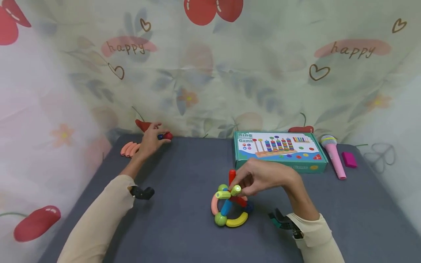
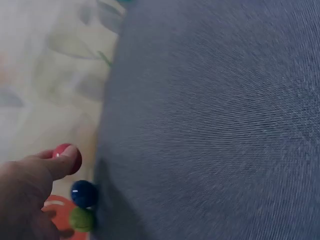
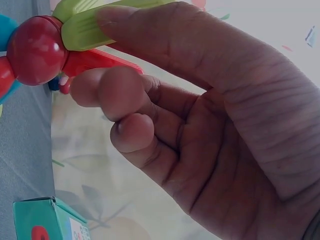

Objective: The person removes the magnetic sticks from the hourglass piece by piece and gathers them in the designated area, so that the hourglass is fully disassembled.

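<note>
At the table's back left, my left hand [image 1: 152, 140] pinches a red ball [image 2: 70, 157] between thumb and fingers. Beside it lie a blue ball [image 2: 84, 194] and a green ball [image 2: 81, 220]. My right hand [image 1: 266, 177] pinches a light green rod [image 3: 87, 31] at the top of a toy frame of balls and rods. This frame has a red ball [image 3: 37, 50] under the green rods, an upright red rod [image 1: 232, 175], a blue rod [image 1: 226, 207], a yellow curved piece [image 1: 237, 220] and a pink curved piece [image 1: 214, 204]. A green ball [image 1: 220, 219] forms its near corner.
Several pink curved pieces [image 1: 126, 148] lie left of my left hand. Behind my right hand stands a ring game box [image 1: 279, 164], with a pink microphone [image 1: 334, 159] and a magenta block [image 1: 349, 159] to its right. A patterned cloth [image 1: 210, 102] hangs along the table's back edge.
</note>
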`<action>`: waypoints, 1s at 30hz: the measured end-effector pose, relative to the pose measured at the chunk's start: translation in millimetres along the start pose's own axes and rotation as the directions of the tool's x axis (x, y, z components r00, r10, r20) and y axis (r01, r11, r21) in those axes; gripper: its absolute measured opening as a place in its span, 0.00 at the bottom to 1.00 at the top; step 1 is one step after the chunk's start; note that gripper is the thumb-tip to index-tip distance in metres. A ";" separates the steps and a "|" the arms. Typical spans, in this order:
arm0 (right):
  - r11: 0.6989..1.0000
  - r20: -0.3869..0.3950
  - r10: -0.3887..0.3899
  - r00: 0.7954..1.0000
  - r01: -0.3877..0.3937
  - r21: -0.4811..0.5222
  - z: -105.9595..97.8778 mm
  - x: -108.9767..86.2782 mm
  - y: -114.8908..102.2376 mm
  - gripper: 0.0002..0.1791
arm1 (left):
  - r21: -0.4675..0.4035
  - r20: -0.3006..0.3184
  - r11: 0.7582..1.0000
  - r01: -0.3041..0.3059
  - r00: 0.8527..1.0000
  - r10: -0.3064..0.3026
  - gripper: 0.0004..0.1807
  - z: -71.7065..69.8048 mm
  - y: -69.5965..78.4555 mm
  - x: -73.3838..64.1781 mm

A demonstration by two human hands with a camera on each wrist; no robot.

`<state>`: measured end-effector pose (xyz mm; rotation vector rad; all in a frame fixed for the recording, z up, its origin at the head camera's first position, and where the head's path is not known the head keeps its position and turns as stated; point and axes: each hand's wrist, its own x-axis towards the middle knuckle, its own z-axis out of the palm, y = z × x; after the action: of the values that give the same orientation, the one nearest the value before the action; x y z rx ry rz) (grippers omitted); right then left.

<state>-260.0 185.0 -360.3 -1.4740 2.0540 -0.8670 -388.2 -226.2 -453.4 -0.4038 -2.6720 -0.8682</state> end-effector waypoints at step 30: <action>0.998 0.012 0.056 0.998 -0.056 -0.013 1.0 -0.9 -1.5 0.13 | 0.100 0.054 0.985 0.143 0.987 -0.149 0.37 19.1 -22.7 4.5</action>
<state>-258.1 185.3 -359.9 -1.4181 2.0853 -0.8219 -404.1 -231.5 -478.3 -0.2173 -2.8153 -0.7745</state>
